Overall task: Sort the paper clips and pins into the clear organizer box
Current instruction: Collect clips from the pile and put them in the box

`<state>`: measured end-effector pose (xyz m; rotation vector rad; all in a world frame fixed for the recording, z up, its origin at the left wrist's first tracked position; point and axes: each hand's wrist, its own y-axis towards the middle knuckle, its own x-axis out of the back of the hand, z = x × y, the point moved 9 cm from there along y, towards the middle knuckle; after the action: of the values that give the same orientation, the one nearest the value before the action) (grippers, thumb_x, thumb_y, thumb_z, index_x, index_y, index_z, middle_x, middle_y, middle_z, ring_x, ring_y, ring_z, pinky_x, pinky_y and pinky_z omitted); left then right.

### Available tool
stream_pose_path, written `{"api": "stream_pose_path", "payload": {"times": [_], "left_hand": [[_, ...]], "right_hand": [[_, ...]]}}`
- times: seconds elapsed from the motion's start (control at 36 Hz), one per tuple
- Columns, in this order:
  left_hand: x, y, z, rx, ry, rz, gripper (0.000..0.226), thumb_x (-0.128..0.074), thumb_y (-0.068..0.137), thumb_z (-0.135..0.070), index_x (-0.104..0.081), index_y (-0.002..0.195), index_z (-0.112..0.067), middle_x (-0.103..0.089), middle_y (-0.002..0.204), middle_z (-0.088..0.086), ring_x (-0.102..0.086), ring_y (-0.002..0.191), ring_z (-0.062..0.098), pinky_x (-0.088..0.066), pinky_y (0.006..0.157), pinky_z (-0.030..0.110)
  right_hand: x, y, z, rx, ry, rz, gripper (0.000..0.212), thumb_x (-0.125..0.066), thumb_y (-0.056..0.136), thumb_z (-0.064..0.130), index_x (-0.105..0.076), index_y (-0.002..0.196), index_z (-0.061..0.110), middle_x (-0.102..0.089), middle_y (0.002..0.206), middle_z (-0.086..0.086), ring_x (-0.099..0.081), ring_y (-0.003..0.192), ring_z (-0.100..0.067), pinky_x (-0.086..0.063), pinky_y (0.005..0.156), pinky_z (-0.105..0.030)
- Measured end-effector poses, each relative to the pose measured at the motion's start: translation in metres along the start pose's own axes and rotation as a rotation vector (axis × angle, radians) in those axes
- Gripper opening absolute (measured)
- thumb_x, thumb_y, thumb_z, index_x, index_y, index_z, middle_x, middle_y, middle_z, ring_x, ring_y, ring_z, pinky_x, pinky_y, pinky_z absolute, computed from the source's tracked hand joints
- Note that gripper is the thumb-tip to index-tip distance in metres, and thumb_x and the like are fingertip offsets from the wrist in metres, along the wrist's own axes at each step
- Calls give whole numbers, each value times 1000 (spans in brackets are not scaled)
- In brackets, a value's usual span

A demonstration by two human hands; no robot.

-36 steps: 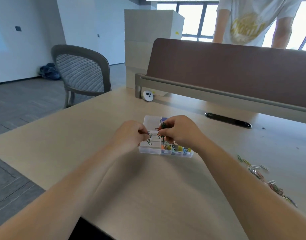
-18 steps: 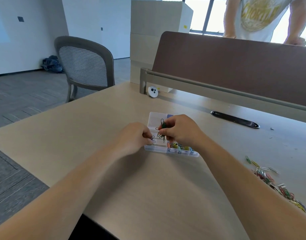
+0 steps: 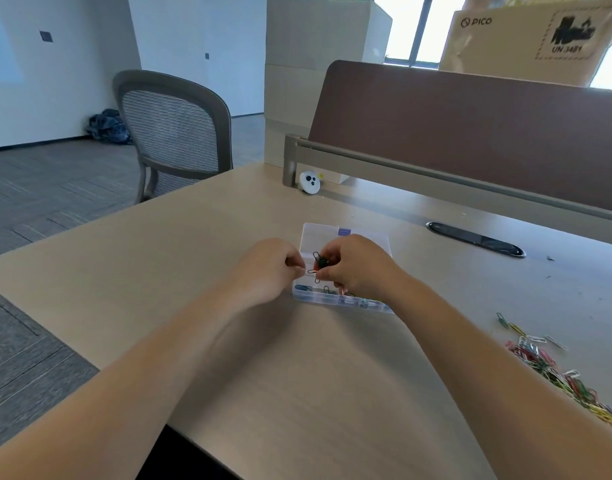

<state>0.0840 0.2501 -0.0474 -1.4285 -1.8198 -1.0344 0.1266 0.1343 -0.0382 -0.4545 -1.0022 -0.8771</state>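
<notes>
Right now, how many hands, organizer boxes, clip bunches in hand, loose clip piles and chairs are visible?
Hands: 2, left hand and right hand
Clear organizer box: 1
Held clip bunch: 1
Loose clip pile: 1
Chair: 1
Total: 6

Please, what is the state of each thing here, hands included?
Clear organizer box: open, lid laid back, front compartments partly filled.
Left hand: pinches a single paper clip.
Right hand: holds a bunch of green paper clips above the box.
Loose paper clips: unsorted heap on the desk, right side.
</notes>
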Motion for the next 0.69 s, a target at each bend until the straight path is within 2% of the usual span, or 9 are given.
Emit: {"api": "stream_pose_path", "payload": {"times": [0.11,0.17,0.33,0.42,0.47,0.61,0.69], "left_hand": [[2,-1,-3,-14,0,-3,16,-59,92,-23,-73,97,-19,-61,89,-8,-55,79,10,-38,64,23],[2,-1,-4,-16,-4,-1,16,-58,93,-22,-73,97,-19,-62,90,-7,-55,78,8,-38,62,20],[1,-2,-6,-16,-16,13,19,-56,94,-20,-72,103,-17,-67,99,-3,-58,85,11,-45,73,24],[1,-1,-6,-24,1,12,22,-53,94,-18,-72,106,-19,-67,103,-3,-56,84,9,-39,68,20],[2,-1,-7,-25,12,3,22,-53,94,-19,-72,106,-19,-67,103,-3,-54,82,9,-36,64,19],[1,-2,-9,-25,20,11,26,-51,93,-14,-72,109,-17,-67,107,0,-54,85,10,-39,72,23],[0,-3,-10,-13,8,26,27,-50,92,-16,-71,109,-17,-66,104,-2,-55,85,11,-41,72,24]], "right_hand": [[-4,1,4,18,-99,1,8,-71,86,22,-73,92,16,-59,67,6,-51,56,-8,-33,52,-21],[-5,2,6,22,-125,-3,10,-71,86,23,-74,94,16,-62,71,3,-51,57,-9,-31,50,-20],[-11,4,5,8,-165,5,20,-72,86,25,-75,103,17,-71,91,-3,-63,78,-18,-37,60,-19],[-10,4,6,14,-168,5,23,-73,85,25,-74,107,16,-72,97,-4,-64,84,-19,-40,67,-20],[-10,4,7,16,-175,7,24,-74,84,25,-74,106,17,-72,98,-3,-64,86,-19,-42,71,-23],[-10,3,6,16,-182,13,21,-75,83,25,-74,103,17,-72,96,-2,-65,85,-19,-52,78,-28],[-10,3,5,14,-183,21,20,-74,84,24,-73,102,17,-72,95,-2,-65,85,-19,-51,76,-26]]}}
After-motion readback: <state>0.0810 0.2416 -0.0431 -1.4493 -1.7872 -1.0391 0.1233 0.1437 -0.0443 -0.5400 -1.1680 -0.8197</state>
